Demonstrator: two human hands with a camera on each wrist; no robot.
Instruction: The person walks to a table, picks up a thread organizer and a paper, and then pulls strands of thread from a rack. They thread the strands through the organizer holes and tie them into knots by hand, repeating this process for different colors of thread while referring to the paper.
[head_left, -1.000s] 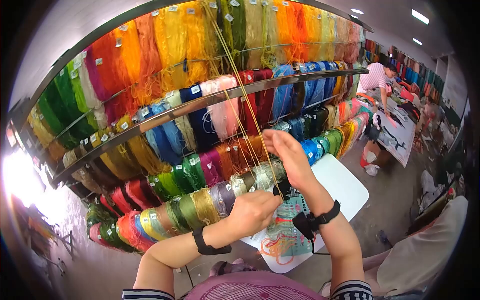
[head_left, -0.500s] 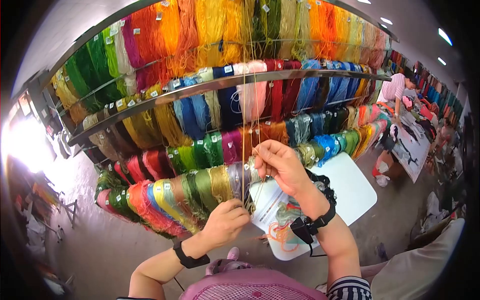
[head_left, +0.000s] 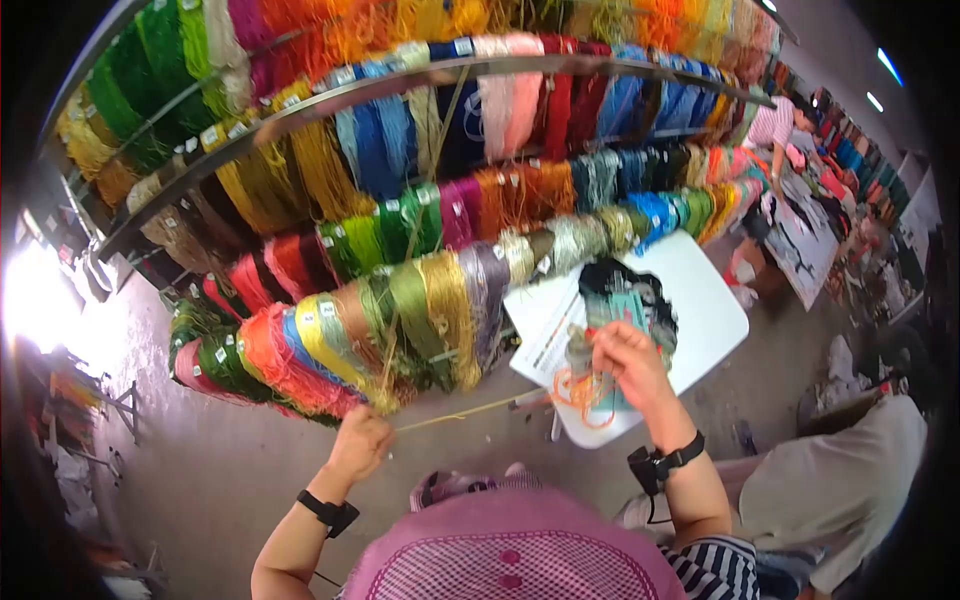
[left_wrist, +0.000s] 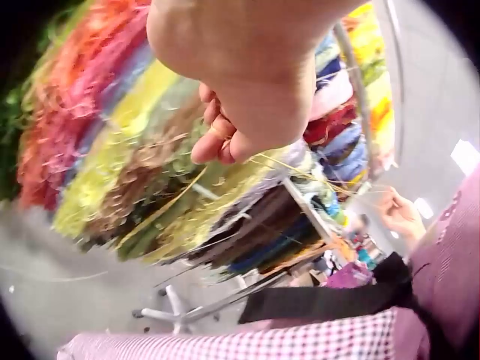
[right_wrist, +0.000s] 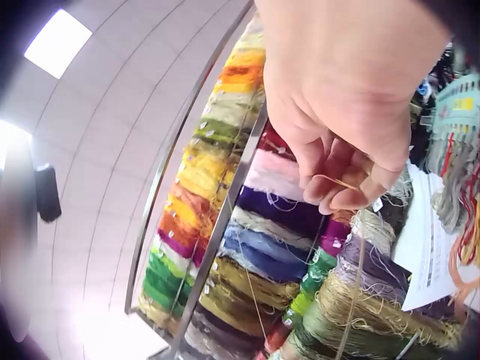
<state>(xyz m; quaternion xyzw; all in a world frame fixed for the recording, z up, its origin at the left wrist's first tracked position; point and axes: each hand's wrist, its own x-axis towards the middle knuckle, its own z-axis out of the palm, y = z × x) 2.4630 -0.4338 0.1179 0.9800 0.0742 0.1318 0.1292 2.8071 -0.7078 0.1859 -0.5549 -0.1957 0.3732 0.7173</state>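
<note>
A golden-yellow embroidery thread (head_left: 470, 411) runs between my two hands, low in front of the thread rack. My left hand (head_left: 360, 443) grips it at the left with curled fingers. More of the strand rises from that hand past the hanging skeins. On the right, my right hand (head_left: 632, 362) pinches the thread between thumb and fingertips, over a white board (head_left: 706, 325). In the right wrist view a short bit of thread (right_wrist: 337, 182) shows at the fingertips. The left wrist view has the strand (left_wrist: 289, 166) leaving the left fist toward the other hand.
A metal-railed rack holds rows of tagged skeins (head_left: 425, 320) in many colours. On the white board lie a printed sheet (head_left: 543, 343), a teal thread holder (head_left: 625, 308) and orange loops (head_left: 578, 395). Another person (head_left: 768, 128) leans over a table at the right.
My hands have moved apart: the left down and left, the right down and right over the board. The thread, upright before, now stretches across between them. The view tilts lower.
</note>
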